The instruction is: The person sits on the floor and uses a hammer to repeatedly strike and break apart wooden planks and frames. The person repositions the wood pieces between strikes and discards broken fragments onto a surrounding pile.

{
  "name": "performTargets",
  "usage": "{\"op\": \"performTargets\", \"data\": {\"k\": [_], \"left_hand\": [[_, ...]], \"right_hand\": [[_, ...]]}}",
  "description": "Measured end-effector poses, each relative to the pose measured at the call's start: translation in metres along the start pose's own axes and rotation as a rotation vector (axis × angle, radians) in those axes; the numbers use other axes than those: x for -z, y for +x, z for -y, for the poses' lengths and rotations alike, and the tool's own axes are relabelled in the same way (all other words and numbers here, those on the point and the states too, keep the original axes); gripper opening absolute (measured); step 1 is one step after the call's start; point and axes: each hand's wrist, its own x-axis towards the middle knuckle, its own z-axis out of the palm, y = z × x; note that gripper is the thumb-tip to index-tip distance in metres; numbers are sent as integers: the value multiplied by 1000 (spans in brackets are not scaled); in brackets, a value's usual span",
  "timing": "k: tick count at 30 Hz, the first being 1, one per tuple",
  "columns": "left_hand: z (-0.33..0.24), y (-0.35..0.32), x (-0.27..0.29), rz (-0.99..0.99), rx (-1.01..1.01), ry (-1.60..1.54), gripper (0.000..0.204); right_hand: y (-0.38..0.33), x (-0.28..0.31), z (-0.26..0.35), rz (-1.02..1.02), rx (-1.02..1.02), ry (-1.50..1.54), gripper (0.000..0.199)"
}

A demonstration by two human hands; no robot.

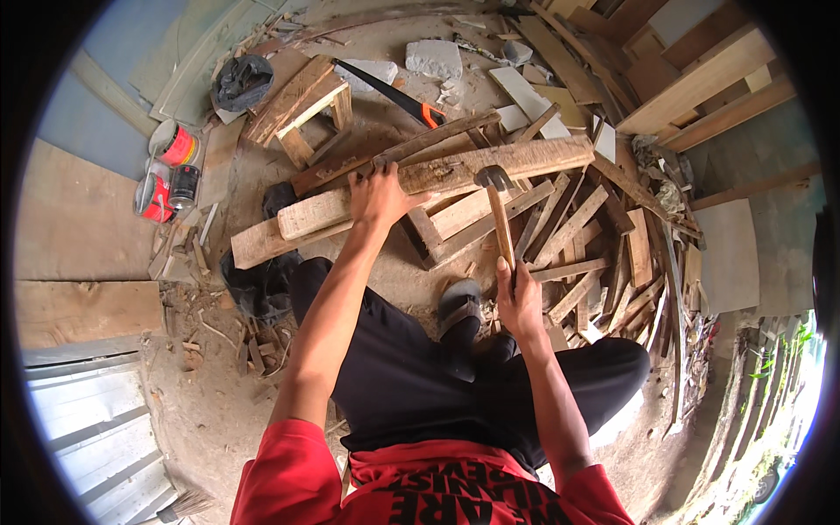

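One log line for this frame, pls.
left hand: holding wooden beam | right hand: gripping hammer by handle, head at beam, contact unclear | nearby: saw, wood pile

Open: air between left hand [380, 197] and hammer [501, 223]. Obstacles: beam [455, 171] crossing ahead; bench [291, 98] beyond, left; scrap wood [573, 227], right.

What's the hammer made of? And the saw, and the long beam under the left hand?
Hammer: the handle looks like bare wood, from its tan colour; the head is dark and dull, probably steel.
Saw: the thin, dark blade is likely metal; the bright orange handle is perhaps plastic.
Beam: rough, unpainted wood, by its grain and brown stains.
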Motion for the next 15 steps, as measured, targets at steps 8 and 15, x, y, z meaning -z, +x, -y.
{"op": "performTargets", "data": {"k": [8, 15], "left_hand": [[-8, -9, -15, -147, 35, 6, 102], [-12, -4, -25, -216, -14, 15, 93]], "right_hand": [[37, -7, 12, 21, 192, -30, 31], [51, 12, 15, 42, 324, -114, 32]]}}
